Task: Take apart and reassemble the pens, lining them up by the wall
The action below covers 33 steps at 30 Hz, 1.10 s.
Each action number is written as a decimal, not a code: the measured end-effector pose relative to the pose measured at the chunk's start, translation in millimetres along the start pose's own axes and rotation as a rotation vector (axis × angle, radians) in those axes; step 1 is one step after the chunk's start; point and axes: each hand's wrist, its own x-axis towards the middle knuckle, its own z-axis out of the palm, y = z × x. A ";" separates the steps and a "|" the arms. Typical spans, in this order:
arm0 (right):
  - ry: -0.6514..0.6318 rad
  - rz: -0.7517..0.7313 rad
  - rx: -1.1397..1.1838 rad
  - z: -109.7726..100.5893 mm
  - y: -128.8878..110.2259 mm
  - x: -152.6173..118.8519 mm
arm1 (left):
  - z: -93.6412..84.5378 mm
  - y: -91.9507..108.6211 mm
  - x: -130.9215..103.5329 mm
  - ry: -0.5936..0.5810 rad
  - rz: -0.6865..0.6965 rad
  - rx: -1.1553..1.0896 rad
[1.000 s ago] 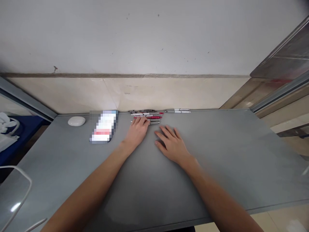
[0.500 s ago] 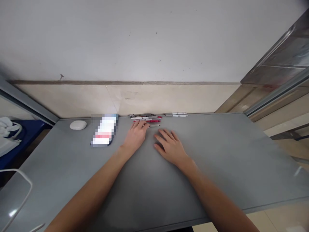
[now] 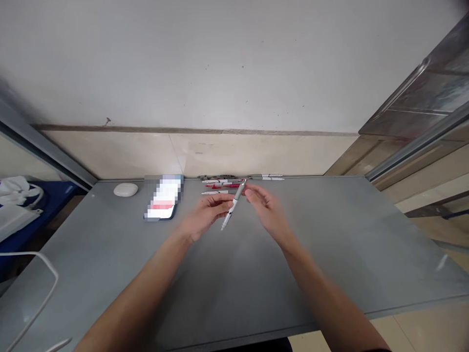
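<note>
A white-and-grey pen (image 3: 235, 203) is pinched between the thumb and fingers of my left hand (image 3: 206, 213). It is raised above the desk and slants, metal tip up to the right and white end down to the left. My right hand (image 3: 267, 210), partly blurred, is at the pen's upper right, fingers half curled and apart close to the tip; whether they touch it is hard to tell. Behind my hands lie several pens, among them a red pen (image 3: 231, 185) and a white pen (image 3: 214, 192). Further right is a white-and-grey pair of pens (image 3: 266, 177).
A phone (image 3: 163, 198) with a blurred-out screen and a white oval case (image 3: 125, 189) lie on the grey desk (image 3: 330, 244) at left. A wall (image 3: 256, 151) closes off the back. White cable (image 3: 51, 274) loops at the lower left, near a blue surface (image 3: 54, 190).
My left hand has lifted the white-and-grey pen off the desk and tilted it. My right hand has risen from the desk and come to the pen's tip. The view has shifted slightly.
</note>
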 end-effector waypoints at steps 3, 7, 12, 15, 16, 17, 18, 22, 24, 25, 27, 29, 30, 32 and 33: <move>-0.005 0.047 0.153 4.5 0.2 1.5 | 3.1 -5.8 -3.3 -0.053 -0.039 -0.041; 0.052 0.090 0.296 9.9 5.7 3.6 | 5.9 -12.4 -3.1 -0.068 -0.062 -0.006; 0.185 0.096 0.412 15.2 21.0 12.1 | 9.2 -20.5 6.3 -0.054 -0.040 0.088; 0.221 0.102 0.502 16.8 31.4 15.3 | 10.3 -27.9 12.4 -0.087 -0.053 0.041; 0.223 0.108 0.523 17.0 34.7 15.6 | 10.2 -30.7 13.7 -0.105 -0.057 0.018; 0.221 0.115 0.539 17.1 37.7 15.7 | 9.9 -33.5 14.5 -0.124 -0.060 -0.005; 0.216 0.123 0.552 17.0 40.3 15.6 | 9.5 -35.9 15.0 -0.143 -0.063 -0.024; 0.194 0.158 0.600 16.7 46.6 14.4 | 7.8 -40.7 13.8 -0.196 -0.092 -0.065; 0.179 0.173 0.622 17.0 47.1 13.4 | 7.6 -40.4 12.6 -0.219 -0.100 -0.093; 0.169 0.176 0.633 17.2 46.8 12.6 | 7.6 -39.9 12.0 -0.230 -0.102 -0.108; 0.155 0.180 0.651 17.8 45.3 10.6 | 8.0 -38.8 10.9 -0.248 -0.108 -0.128; 0.143 0.184 0.652 18.2 43.1 8.4 | 8.7 -37.9 10.0 -0.259 -0.124 -0.142; 0.138 0.188 0.646 18.2 42.0 7.5 | 9.3 -37.7 9.5 -0.261 -0.132 -0.146; 0.131 0.194 0.631 17.8 40.3 6.5 | 11.0 -38.1 8.8 -0.253 -0.139 -0.135; 0.132 0.194 0.628 17.4 39.9 6.5 | 12.1 -38.7 8.6 -0.241 -0.133 -0.115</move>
